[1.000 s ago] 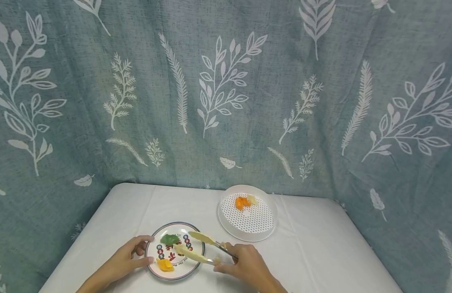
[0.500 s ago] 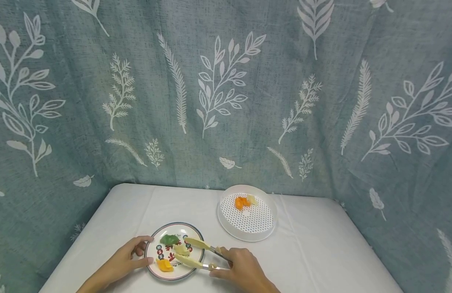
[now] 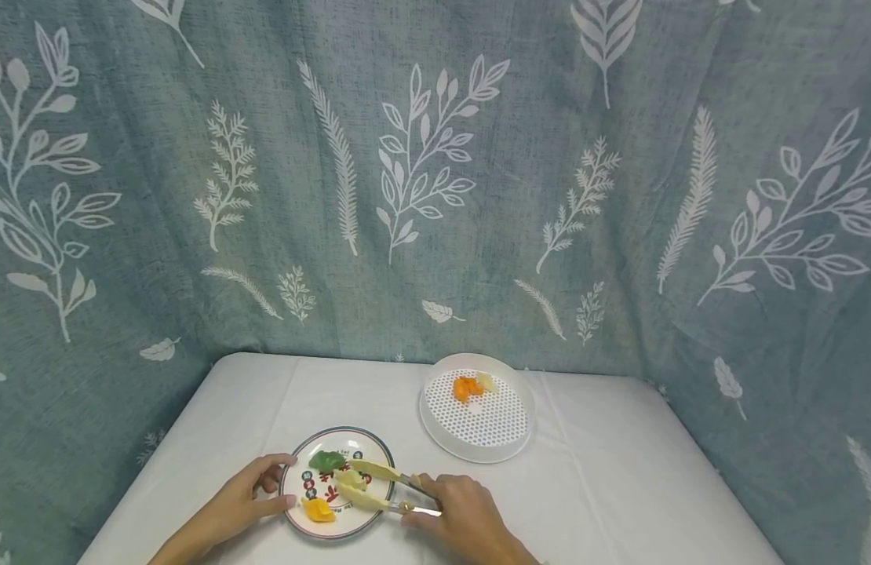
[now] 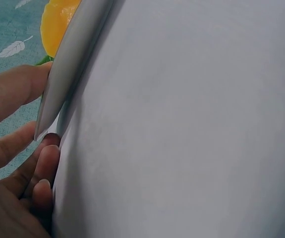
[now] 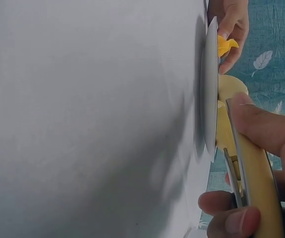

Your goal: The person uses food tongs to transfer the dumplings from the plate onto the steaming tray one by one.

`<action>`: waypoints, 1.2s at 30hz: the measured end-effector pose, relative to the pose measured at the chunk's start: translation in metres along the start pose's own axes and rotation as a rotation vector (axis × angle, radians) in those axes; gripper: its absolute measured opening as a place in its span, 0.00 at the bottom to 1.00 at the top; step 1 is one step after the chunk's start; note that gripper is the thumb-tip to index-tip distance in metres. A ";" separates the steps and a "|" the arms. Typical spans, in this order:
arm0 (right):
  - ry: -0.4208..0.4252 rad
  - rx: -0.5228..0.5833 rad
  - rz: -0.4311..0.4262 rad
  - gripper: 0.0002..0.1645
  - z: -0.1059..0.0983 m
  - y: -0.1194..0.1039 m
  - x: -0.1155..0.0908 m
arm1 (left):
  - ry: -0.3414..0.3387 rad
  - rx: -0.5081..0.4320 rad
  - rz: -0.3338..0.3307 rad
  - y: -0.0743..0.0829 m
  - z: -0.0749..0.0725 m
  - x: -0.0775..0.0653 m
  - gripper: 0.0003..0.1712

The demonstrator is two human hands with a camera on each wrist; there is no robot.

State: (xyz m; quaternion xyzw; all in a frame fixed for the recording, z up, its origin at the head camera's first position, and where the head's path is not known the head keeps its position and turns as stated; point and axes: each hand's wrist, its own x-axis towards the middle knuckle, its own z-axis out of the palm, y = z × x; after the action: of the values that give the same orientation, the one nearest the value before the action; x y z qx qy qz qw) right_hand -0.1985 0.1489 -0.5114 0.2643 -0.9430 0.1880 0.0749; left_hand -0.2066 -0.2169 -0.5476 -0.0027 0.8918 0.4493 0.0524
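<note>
My left hand (image 3: pixel 241 498) holds the left rim of a round white plate (image 3: pixel 347 530) with a dark edge and printed red marks, between thumb and fingers. Tongs with pale yellow ends (image 3: pixel 380 472) are gripped in my right hand (image 3: pixel 464 510). Their tips reach over the plate, spread apart on either side of a pale yellow, curled food piece (image 3: pixel 348 479); firm contact cannot be made out. On the same plate lie a green piece (image 3: pixel 327 461) and an orange-yellow piece (image 3: pixel 318 510). In the right wrist view, thumb and fingers press the tongs' handle (image 5: pixel 261 183) from both sides.
A round white tray with a perforated bottom (image 3: pixel 475 452) stands farther back on the right. It holds orange pieces (image 3: pixel 467 388) and a pale piece (image 3: pixel 487 382). White cloth covers the table (image 3: pixel 598 471); a leaf-patterned curtain (image 3: pixel 435 275) hangs behind.
The tongs have shifted left over the plate, and their tips have come closer together around the pale piece. My left hand and the plate stay in place.
</note>
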 end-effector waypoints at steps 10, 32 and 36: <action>0.020 -0.031 -0.025 0.38 0.001 0.004 0.000 | -0.011 -0.015 0.018 -0.005 0.000 0.002 0.42; 0.065 0.116 0.052 0.39 -0.017 0.019 0.000 | 0.000 -0.001 0.017 -0.002 -0.001 0.000 0.41; 0.093 0.129 0.049 0.37 -0.022 0.027 0.000 | 0.004 0.000 0.013 -0.003 0.001 0.000 0.41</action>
State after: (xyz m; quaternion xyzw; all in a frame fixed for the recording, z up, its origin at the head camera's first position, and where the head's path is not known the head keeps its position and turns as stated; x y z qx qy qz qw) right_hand -0.2118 0.1788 -0.5001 0.2365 -0.9306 0.2622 0.0967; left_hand -0.2060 -0.2180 -0.5502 0.0023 0.8919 0.4498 0.0477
